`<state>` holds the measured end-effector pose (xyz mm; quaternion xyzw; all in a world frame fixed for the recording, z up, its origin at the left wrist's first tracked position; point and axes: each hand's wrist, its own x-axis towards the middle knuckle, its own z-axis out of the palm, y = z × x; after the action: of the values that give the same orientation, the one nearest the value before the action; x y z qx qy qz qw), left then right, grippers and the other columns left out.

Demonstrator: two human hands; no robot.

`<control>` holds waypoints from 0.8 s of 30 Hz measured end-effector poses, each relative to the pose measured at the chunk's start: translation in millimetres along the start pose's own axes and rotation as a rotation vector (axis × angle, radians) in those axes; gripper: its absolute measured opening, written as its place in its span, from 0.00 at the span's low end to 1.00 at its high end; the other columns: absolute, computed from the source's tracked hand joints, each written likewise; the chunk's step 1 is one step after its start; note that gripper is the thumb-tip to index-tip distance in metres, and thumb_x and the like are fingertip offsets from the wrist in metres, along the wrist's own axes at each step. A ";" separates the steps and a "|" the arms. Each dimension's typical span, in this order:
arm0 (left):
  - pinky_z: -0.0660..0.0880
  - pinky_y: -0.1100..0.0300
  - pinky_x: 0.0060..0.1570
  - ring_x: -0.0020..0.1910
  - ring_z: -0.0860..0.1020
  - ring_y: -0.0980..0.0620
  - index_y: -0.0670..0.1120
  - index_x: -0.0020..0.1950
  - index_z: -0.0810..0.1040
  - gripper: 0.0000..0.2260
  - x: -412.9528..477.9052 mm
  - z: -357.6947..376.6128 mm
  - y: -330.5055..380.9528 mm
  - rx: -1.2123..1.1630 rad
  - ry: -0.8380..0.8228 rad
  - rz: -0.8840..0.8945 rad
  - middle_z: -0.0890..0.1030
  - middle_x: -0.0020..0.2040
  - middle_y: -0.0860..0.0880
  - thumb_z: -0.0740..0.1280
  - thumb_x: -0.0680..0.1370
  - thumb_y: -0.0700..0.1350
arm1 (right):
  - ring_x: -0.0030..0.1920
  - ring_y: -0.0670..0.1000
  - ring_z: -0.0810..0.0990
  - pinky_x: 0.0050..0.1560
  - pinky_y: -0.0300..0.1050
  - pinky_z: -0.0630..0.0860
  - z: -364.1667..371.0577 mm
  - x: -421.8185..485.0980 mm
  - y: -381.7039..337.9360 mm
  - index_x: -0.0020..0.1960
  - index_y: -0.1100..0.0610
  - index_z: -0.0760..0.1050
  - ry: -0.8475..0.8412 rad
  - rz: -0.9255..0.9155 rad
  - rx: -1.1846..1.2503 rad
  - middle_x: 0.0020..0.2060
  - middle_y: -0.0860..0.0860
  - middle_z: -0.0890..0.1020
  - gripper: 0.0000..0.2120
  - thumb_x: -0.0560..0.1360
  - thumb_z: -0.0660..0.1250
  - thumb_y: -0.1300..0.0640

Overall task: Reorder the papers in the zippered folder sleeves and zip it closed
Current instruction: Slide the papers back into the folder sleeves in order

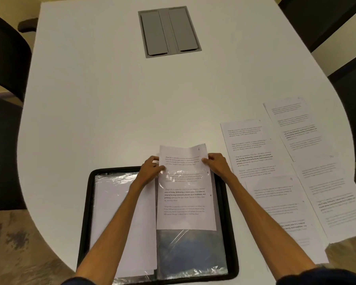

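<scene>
Hands close on one printed white paper sheet [185, 194] from both sides. The left hand [152, 166] pinches its left edge, thumb on the printed face and fingers curled behind. The right hand [216, 163] pinches the right edge the same way. The sheet bears a handwritten 6 in its top right corner.

Its upper part sticks out past the far rim of the open black zippered folder [86, 202]. Glare from the clear plastic right sleeve [190, 251] crosses its middle, so the lower part appears to sit under the plastic. Below the sheet's bottom edge the sleeve shows only its dark backing.

The left forearm lies across the clear plastic left sleeve [111, 177], which holds a blank-looking white page [115, 223]. Whether more pages lie beneath it cannot be told. The folder lies flat and unzipped at the near edge of the white rounded desk [111, 99].

Just beside the folder on the right, several loose printed pages [252, 149] lie spread on the desk, overlapping at their edges. The nearest ones reach the desk's rim. Well apart, at the far middle of the desk, sits a grey rectangular cable hatch [169, 30] with two closed flaps. Black chairs [4, 50] stand at the desk's left and right sides, over mottled carpet [19, 233].
</scene>
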<state>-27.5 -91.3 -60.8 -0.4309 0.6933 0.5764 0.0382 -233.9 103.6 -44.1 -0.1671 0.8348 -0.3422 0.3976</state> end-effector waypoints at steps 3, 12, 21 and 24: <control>0.79 0.59 0.42 0.47 0.81 0.49 0.47 0.65 0.70 0.21 3.1 0.5 5.1 -0.026 0.034 0.033 0.82 0.49 0.47 0.73 0.76 0.48 | 0.30 0.48 0.72 0.32 0.39 0.66 -3.1 -2.9 1.8 0.32 0.58 0.69 -0.027 0.042 0.002 0.30 0.52 0.75 0.14 0.75 0.67 0.59; 0.69 0.60 0.36 0.31 0.69 0.52 0.55 0.60 0.77 0.19 3.5 -1.5 3.7 0.056 0.019 0.122 0.72 0.29 0.46 0.68 0.74 0.36 | 0.46 0.48 0.81 0.46 0.43 0.77 -6.1 -4.8 3.1 0.65 0.45 0.72 0.048 -0.092 0.056 0.44 0.52 0.82 0.19 0.75 0.70 0.54; 0.74 0.57 0.38 0.35 0.76 0.53 0.52 0.51 0.79 0.08 -10.1 -2.5 0.8 0.291 0.006 0.150 0.80 0.37 0.48 0.68 0.74 0.42 | 0.41 0.47 0.80 0.45 0.44 0.77 -0.8 -10.6 -0.4 0.49 0.50 0.81 0.047 -0.098 -0.105 0.40 0.48 0.82 0.08 0.72 0.68 0.59; 0.73 0.60 0.38 0.38 0.76 0.58 0.50 0.47 0.82 0.05 -14.5 0.3 4.3 0.391 0.037 0.243 0.81 0.39 0.51 0.69 0.76 0.50 | 0.45 0.46 0.81 0.50 0.46 0.78 -0.8 -11.8 4.5 0.46 0.50 0.81 0.026 -0.101 -0.113 0.41 0.46 0.83 0.04 0.73 0.68 0.56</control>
<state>-21.3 -83.2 -49.6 -0.3392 0.8391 0.4234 0.0386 -227.2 113.7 -40.5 -0.2268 0.8485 -0.3162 0.3587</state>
